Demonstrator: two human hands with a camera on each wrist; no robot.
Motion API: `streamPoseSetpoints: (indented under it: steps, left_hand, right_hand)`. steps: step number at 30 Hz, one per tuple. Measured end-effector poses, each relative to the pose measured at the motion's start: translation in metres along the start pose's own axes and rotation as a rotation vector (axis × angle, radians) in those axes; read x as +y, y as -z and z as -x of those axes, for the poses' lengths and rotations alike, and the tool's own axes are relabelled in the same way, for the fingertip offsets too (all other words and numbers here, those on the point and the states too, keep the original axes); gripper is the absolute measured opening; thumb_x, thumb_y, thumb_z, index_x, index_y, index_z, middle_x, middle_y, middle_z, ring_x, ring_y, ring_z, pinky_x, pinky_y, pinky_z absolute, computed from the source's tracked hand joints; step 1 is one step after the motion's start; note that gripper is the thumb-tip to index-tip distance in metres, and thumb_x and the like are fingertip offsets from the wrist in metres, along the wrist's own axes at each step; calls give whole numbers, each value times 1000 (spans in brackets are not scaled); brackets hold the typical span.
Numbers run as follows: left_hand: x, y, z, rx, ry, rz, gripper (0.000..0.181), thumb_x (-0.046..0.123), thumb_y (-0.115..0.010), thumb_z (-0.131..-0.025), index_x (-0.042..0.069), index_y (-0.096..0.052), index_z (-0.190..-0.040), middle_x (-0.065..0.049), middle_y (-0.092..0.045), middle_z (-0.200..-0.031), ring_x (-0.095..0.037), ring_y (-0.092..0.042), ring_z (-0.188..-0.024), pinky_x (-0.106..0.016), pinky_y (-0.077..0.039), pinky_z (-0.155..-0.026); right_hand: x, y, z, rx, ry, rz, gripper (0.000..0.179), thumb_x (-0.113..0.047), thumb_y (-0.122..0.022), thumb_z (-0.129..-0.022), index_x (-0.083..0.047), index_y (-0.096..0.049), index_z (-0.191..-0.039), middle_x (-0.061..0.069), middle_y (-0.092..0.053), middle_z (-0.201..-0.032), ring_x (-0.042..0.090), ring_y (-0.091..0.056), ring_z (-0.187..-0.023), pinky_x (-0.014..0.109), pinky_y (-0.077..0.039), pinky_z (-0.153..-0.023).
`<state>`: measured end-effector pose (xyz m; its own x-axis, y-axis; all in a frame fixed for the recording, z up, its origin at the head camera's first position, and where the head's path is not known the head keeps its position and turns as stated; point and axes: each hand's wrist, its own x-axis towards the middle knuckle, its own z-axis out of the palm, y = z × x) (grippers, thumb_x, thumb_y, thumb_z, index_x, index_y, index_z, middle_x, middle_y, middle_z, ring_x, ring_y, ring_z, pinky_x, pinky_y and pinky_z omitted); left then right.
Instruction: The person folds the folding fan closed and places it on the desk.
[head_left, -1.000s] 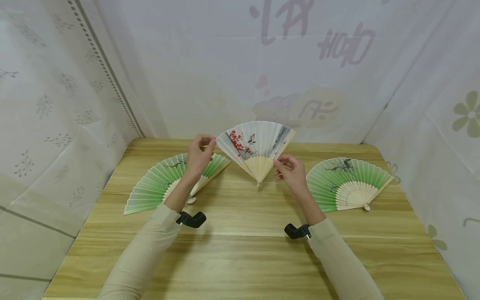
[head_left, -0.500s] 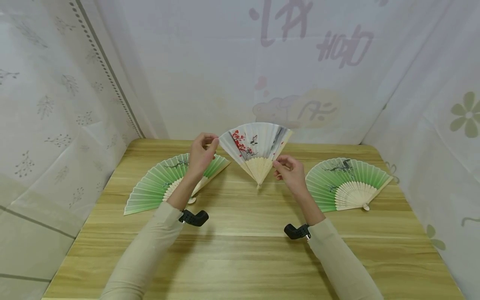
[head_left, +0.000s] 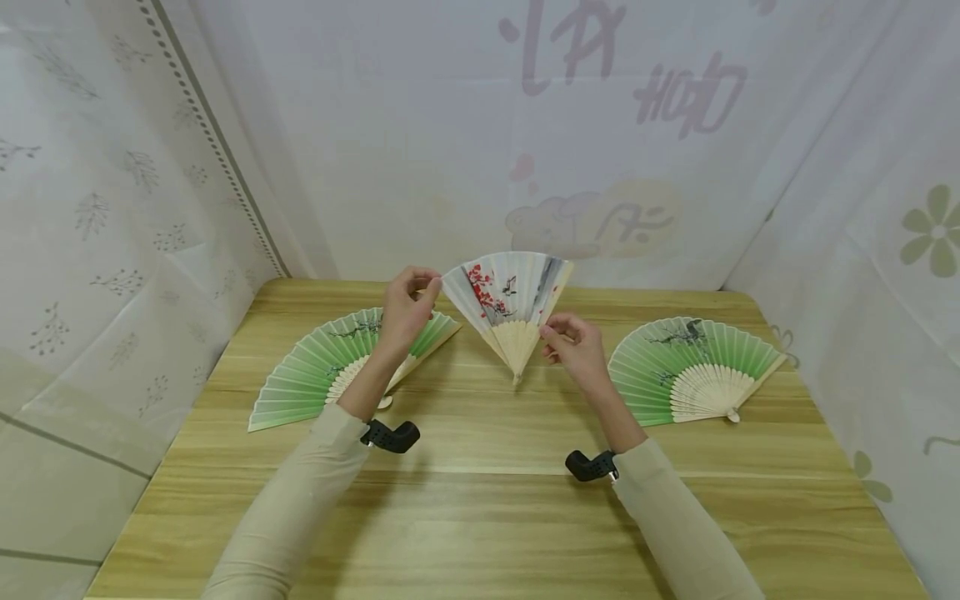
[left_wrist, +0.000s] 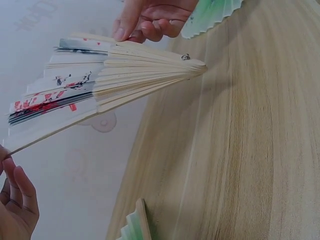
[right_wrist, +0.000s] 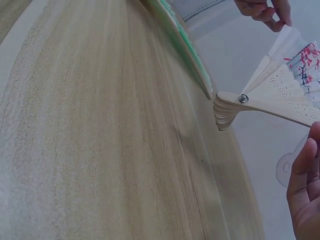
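A white folding fan (head_left: 506, 304), printed with red blossoms and a small bird, is partly spread between my hands above the table. My left hand (head_left: 408, 304) pinches the upper corner of its left edge. Lower down on the opposite edge, my right hand (head_left: 577, 346) pinches the outer bamboo rib. The pivot end points down toward me, and a metal rivet shows there in the right wrist view. From the left wrist view, the folding fan (left_wrist: 100, 85) looks half folded, its pleats bunched close. Fingers of the right hand (left_wrist: 155, 20) grip its far rib.
One green fan (head_left: 300, 375) lies spread on the wooden table (head_left: 480, 525) at left, partly behind my left forearm. Another spread green fan (head_left: 697, 367) lies at right, close beside my right wrist. Printed white cloth (head_left: 375, 167) hangs behind the table and along both sides.
The white fan has narrowed: its right edge and my right hand have moved left, and my left hand has shifted slightly right. The fan sits a little lower. Both green fans stay put.
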<state>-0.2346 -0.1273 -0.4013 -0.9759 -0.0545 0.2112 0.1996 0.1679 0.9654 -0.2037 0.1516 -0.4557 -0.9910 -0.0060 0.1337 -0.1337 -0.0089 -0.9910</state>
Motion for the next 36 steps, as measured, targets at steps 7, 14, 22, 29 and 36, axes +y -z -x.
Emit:
streamPoseSetpoints:
  steps: [7,14,22,29,36]
  left_hand:
    - [0,1,0,5,7,-13,21,12,-62,-103,-4,-64,-116,-22,-67,-112,-14,-55,-68,-20,-49,-59]
    - [1,-2,-1,9,-10,-6,16,9,-62,-103,-3,-65,-113,-26,-67,-111,-24,-56,-68,-21,-48,-56]
    - [0,-5,-1,11,-28,-10,15,8,-62,-103,-2,-65,-113,-22,-67,-108,-16,-54,-64,-20,-48,-56]
    - [0,-7,-1,21,-32,-22,16,9,-62,-103,-3,-65,-113,-23,-67,-108,-14,-54,-62,-20,-48,-54]
    - [3,-10,-1,5,-43,-9,16,10,-62,-103,-2,-66,-113,-22,-66,-106,-28,-56,-66,-23,-48,-55]
  right_hand:
    - [1,1,-2,-14,-28,7,21,-3,-69,-98,11,-64,-112,28,-63,-93,13,-64,-64,30,-57,-56]
    - [2,-2,-2,-23,-26,-1,22,-2,-68,-98,12,-64,-114,28,-63,-95,15,-64,-65,31,-57,-57]
    - [4,-5,-1,-17,2,-2,17,-1,-69,-97,11,-64,-108,13,-63,-86,14,-63,-64,27,-56,-54]
    - [5,-4,-1,-16,9,-12,15,0,-68,-97,11,-64,-107,13,-63,-85,15,-63,-63,26,-55,-53]
    - [5,-6,0,-15,13,-10,5,1,-69,-96,4,-67,-101,20,-63,-85,17,-63,-62,26,-55,-53]
